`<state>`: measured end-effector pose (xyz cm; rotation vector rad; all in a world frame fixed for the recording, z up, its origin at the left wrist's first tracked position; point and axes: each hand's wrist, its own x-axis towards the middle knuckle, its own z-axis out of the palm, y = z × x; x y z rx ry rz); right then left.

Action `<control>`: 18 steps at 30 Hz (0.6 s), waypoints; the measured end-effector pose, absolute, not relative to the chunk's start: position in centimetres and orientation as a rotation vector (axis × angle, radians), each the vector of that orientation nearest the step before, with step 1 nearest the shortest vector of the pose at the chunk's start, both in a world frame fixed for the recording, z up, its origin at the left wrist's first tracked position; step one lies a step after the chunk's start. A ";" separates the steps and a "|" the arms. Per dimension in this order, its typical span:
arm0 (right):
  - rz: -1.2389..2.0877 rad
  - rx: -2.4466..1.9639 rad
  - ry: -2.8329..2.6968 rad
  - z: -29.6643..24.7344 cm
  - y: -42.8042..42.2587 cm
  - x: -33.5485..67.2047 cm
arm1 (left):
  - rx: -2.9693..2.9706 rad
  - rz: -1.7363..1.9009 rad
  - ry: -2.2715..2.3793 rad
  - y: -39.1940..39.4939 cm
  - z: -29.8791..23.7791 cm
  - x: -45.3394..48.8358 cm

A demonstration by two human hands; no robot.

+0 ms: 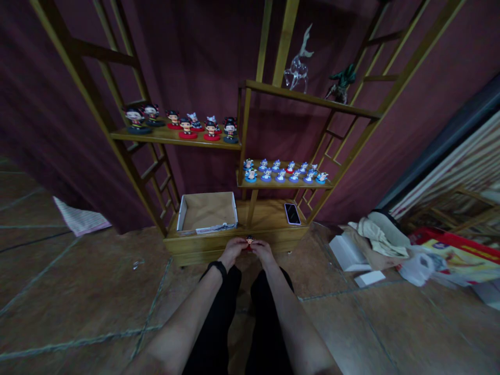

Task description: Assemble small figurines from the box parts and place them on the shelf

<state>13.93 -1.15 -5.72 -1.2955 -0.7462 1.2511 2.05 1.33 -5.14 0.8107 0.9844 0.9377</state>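
Between my two hands, low in front of the wooden shelf unit (203, 246), is a small figurine (250, 239) with dark hair and a red base. The fingers of my left hand (233, 251) close on its left side. From the other side my right hand (262, 251) grips it too. Similar figurines (188, 128) with red or dark bases stand on the upper left shelf. Two rows of small blue and white figurines (280, 175) stand on the middle right shelf.
An open cardboard box (207, 211) and a phone (292, 214) lie on the bottom shelf. Up top are a clear deer ornament (297, 73) and a green figure (342, 83). White boxes (349, 252), cloth (380, 237) and a plastic bag (417, 266) sit on the floor at right.
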 end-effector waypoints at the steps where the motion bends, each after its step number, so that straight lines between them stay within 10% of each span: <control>1: 1.277 -1.272 -0.680 -5.6 -1.3 13.9 | 0.804 0.944 0.988 1.3 -5.1 2.0; 18: 1.410 -1.170 -0.540 -3.6 -2.8 14.0 | 0.674 0.887 0.987 0.3 -3.6 1.5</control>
